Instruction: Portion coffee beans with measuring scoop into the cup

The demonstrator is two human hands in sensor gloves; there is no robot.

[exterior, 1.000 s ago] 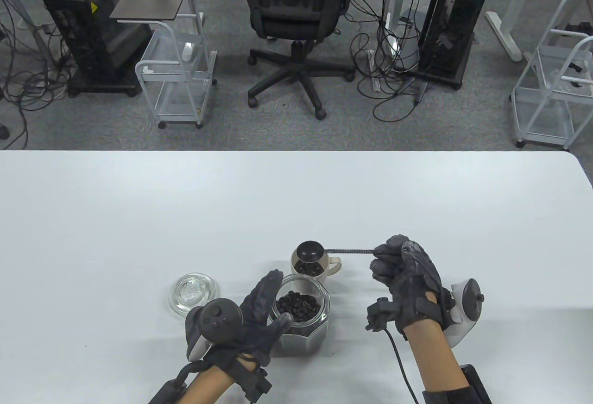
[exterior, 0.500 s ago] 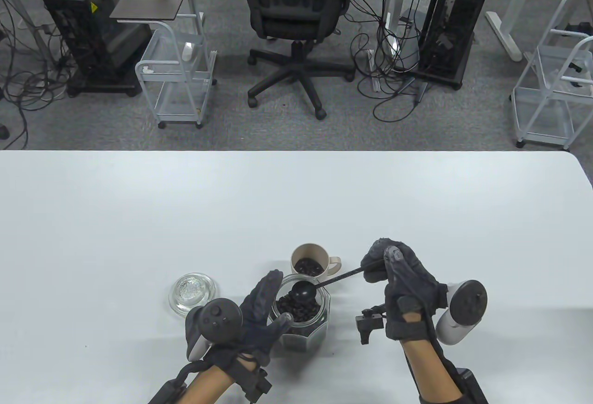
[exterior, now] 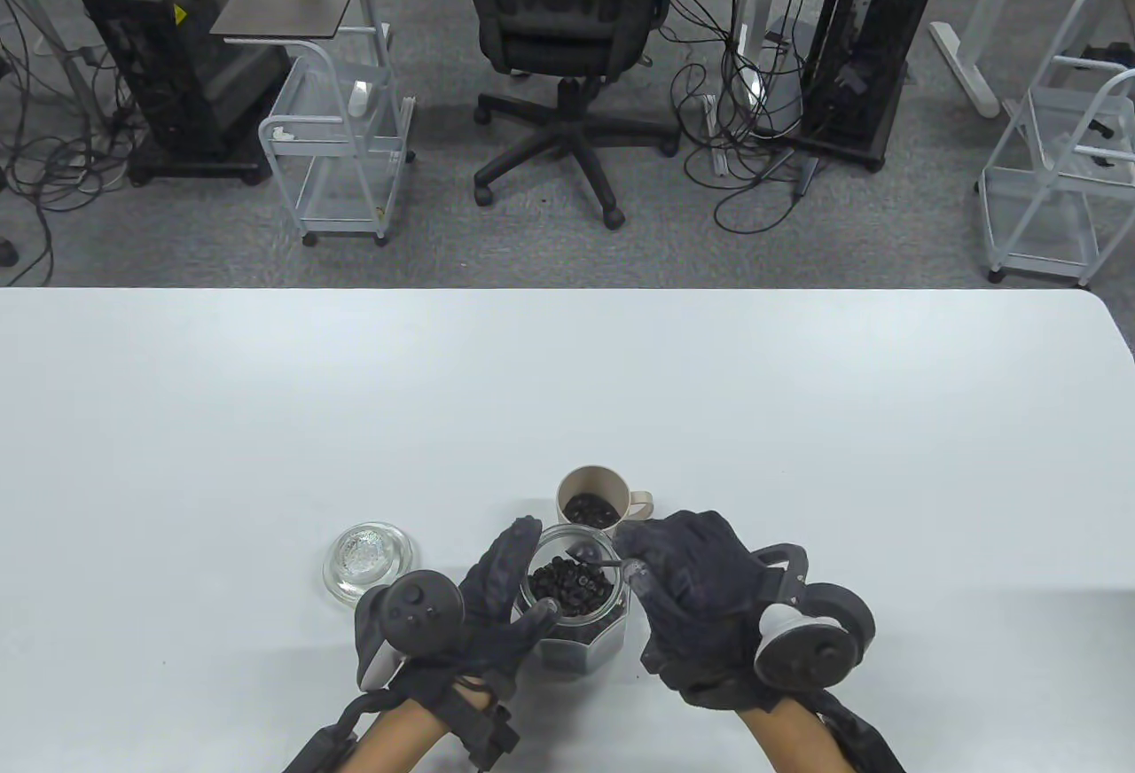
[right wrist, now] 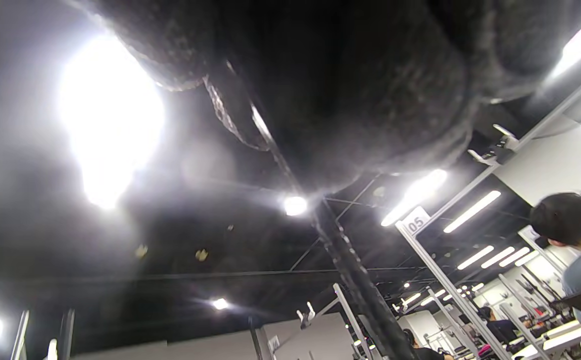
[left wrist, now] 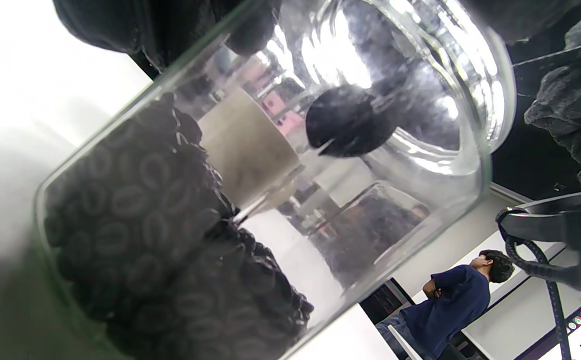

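Table view: right hand, pinching the scoop, has dropped from cup into jar.

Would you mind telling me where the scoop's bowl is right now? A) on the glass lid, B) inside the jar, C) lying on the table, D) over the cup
B: the table view shows the scoop dipped through the jar mouth, held by the right hand, and the left wrist view shows its dark bowl inside the glass above the beans, while the cup stands behind.
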